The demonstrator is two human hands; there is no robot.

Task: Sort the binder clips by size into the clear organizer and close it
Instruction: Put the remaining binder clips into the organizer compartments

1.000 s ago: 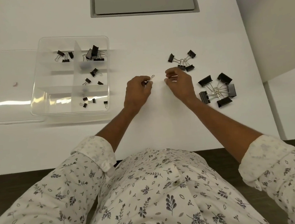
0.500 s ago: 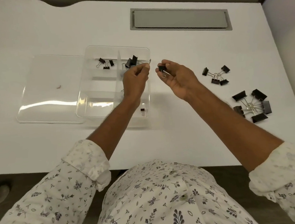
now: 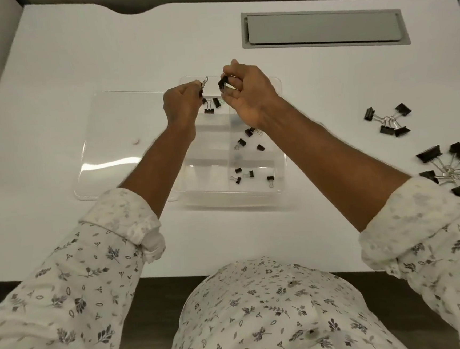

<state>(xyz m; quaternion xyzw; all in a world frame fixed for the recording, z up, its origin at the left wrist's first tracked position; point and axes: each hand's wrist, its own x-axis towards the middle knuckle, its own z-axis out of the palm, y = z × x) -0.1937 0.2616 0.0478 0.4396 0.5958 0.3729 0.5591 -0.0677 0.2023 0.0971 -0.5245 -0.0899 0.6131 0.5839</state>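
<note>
The clear organizer [image 3: 282, 153] lies open on the white table, with small black clips spread over several of its compartments. Its lid [image 3: 115, 145] lies flat to its left. Above the far compartments my left hand [image 3: 182, 104] pinches a small binder clip [image 3: 203, 83] whose wire handle sticks up. My right hand [image 3: 247, 95] grips another black binder clip [image 3: 222, 83] beside it. Medium clips [image 3: 388, 123] and large clips [image 3: 453, 170] lie in two clusters on the table at the right.
A grey cable hatch [image 3: 321, 28] is set into the table at the far right. A small white speck [image 3: 136, 141] lies on the lid. The table's near edge [image 3: 231, 268] runs just in front of my body.
Both hands have moved from the table's middle leftward and further out over the organizer's far compartments, each carrying a clip. The view has shifted, so the organizer now sits at the centre.
</note>
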